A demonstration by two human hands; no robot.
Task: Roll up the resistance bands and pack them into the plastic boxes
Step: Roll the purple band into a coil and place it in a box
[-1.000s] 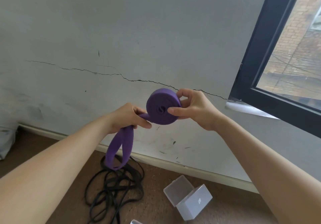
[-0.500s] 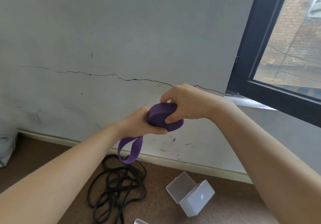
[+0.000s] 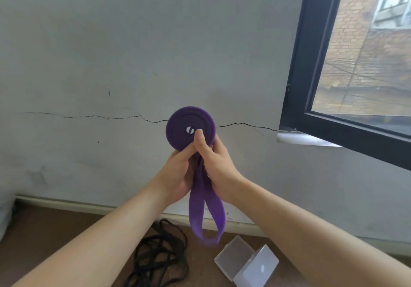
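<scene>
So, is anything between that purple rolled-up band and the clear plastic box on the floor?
Nothing visible. The clear plastic box lies open below the purple rolled-up band; tangled black bands lie to its left.

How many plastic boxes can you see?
1. The clear plastic box lies open on the floor, right of the black bands. More may be hidden out of view.

You've got a purple band [image 3: 190, 128] that looks matt & rubbery, w/ a faintly grainy face. Black bands [image 3: 155, 264]: thin, dull rubber. Plastic box [image 3: 255, 266]: frosted, semi-clear, smooth. Wall [image 3: 133, 42]: matt plaster, cracked & scuffed. Floor [image 3: 66, 237]: brown, speckled, rough-ish. Window frame [image 3: 298, 64]: dark, smooth.
</scene>
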